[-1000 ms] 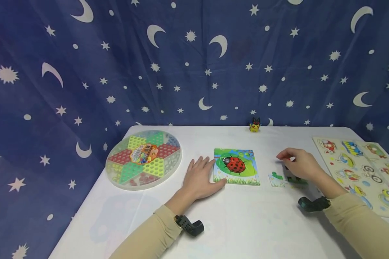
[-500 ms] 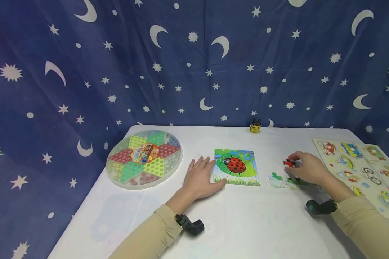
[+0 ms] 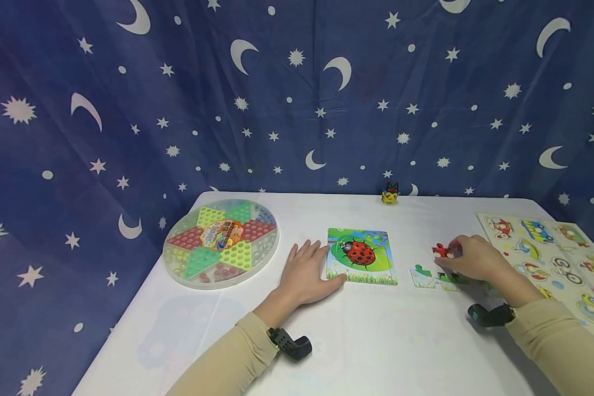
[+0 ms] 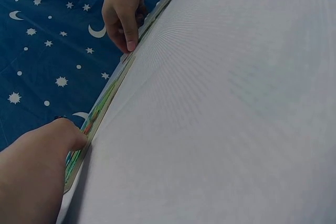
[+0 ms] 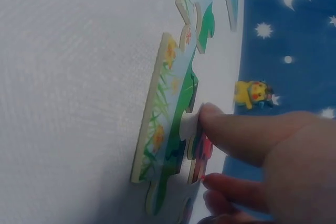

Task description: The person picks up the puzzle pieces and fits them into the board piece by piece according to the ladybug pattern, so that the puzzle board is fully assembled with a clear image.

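Note:
The ladybug puzzle (image 3: 360,256) lies flat in its square frame at the middle of the table. Beside it my left hand (image 3: 304,275) rests with fingers spread, its thumb on the near edge; in the left wrist view that thumb (image 4: 71,134) touches the puzzle's rim. My right hand (image 3: 477,258) pinches a red puzzle piece (image 3: 442,251) between thumb and fingers, just above the table. In the right wrist view this piece (image 5: 202,153) is partly hidden by the fingers. Just nearer lie a green-and-white corner piece (image 3: 423,276) and a grassy edge piece (image 5: 165,114).
A round Chinese checkers board (image 3: 221,244) lies at the left. On the right are wooden peg puzzle boards (image 3: 529,250) with vehicle pictures. A small yellow figurine (image 3: 390,193) stands at the table's back edge, before a starry blue curtain (image 3: 277,82).
My right hand has moved slightly right and down, and the red piece has come into sight at its fingertips. My left hand stays on the ladybug puzzle.

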Demonstrator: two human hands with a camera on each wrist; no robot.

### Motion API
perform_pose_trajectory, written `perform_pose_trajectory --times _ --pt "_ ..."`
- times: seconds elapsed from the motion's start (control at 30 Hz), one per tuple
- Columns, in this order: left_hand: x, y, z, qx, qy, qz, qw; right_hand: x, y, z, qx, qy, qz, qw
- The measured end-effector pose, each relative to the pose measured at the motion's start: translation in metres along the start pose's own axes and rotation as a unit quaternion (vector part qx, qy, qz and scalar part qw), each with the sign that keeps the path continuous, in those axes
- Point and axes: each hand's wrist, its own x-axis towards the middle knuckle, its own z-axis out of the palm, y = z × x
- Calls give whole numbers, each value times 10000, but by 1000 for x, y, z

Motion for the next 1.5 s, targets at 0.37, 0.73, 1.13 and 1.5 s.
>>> perform_pose_trajectory --times 0.37,0.73,1.13,1.5 --pt "0 -1 -2 -16 8 46 10000 1 -2 0 271 -155 181 9993" --pt "1 -1 0 -2 19 35 10000 3 -9 8 887 119 -52 9960" --pt "1 -1 1 -24 2 11 10000 10 -27 17 819 252 -496 9951" --pt "1 -1 1 11 -50 -41 10000 13 -44 24 1220 280 -548 9906"
